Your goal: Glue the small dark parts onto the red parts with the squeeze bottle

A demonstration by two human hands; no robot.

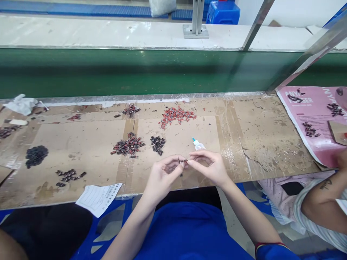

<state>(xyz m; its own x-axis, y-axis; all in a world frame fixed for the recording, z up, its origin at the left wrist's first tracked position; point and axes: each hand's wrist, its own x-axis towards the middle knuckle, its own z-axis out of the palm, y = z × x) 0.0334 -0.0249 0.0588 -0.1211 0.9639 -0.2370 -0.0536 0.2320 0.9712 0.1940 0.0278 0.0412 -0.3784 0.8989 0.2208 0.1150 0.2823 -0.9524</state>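
Note:
My left hand (168, 172) and my right hand (210, 166) meet near the table's front edge. Between their fingertips is a small dark and red part (183, 161), pinched from both sides. A small white bottle with a blue tip (199, 145) lies just beyond my right hand. Beyond my left hand is a pile of small black parts (157, 144). To its left lies a pile of dark and red parts (128, 145). Farther back, red parts (176, 115) are spread in a loose heap.
Cardboard (81, 133) covers the table, with a black pile (36, 156) at left and dark parts (69, 175) nearer. A paper sheet (99, 198) overhangs the front edge. Behind runs a green belt (121, 72). Another person's arm (322, 195) is at right, beside a pink sheet (306, 119).

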